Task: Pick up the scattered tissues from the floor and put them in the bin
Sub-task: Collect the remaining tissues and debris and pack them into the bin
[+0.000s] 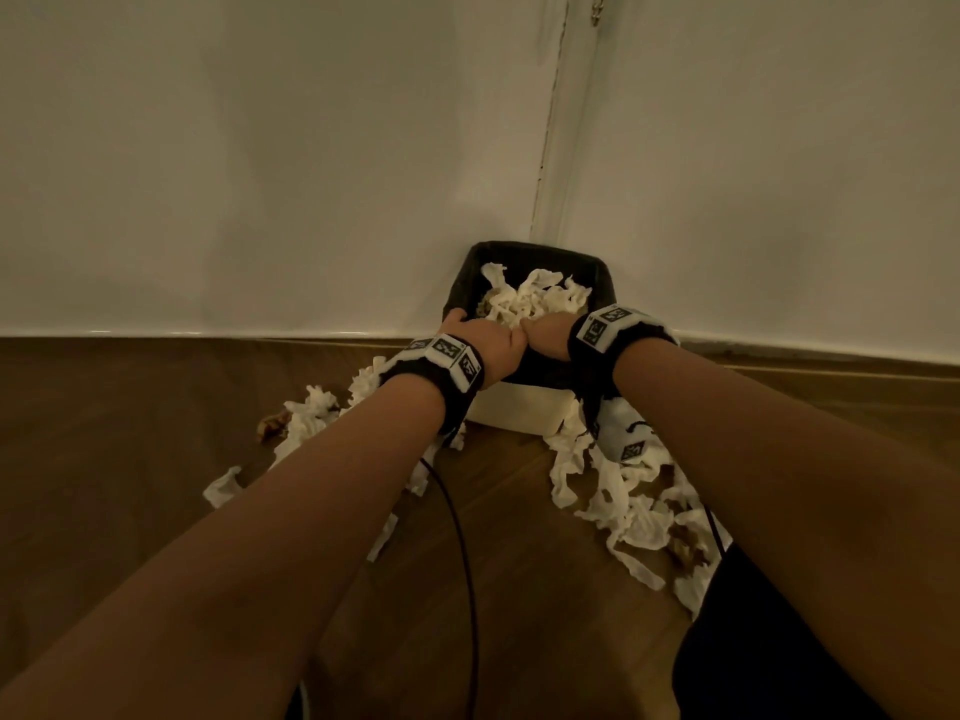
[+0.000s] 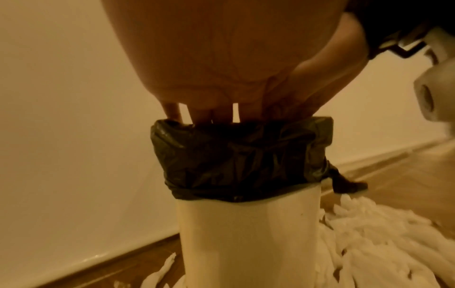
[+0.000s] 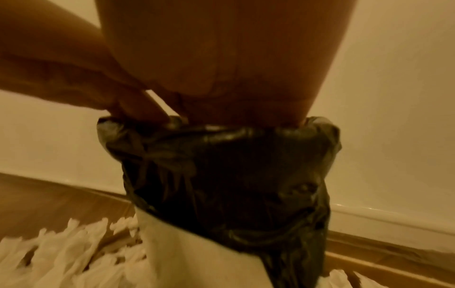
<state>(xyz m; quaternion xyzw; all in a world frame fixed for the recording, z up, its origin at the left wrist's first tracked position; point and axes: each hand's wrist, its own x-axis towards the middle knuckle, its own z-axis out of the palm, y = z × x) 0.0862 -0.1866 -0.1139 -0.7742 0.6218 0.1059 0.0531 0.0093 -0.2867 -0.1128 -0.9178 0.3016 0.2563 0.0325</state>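
Note:
A white bin (image 1: 514,413) with a black liner (image 1: 519,249) stands in the wall corner, with white tissues (image 1: 530,298) heaped inside it. Both hands are over its near rim, side by side on the heap. My left hand (image 1: 483,337) points straight fingers (image 2: 202,115) down into the liner (image 2: 241,159). My right hand (image 1: 548,337) also dips into the liner (image 3: 221,175), which hides its fingers. More torn tissues lie on the floor to the left (image 1: 311,413) and right (image 1: 618,501) of the bin.
White walls meet just behind the bin. The floor is brown wood. A black cable (image 1: 462,553) trails between my forearms. A brown crumpled scrap (image 1: 272,426) lies at the left edge of the tissues. A dark clothed leg (image 1: 769,641) is at the lower right.

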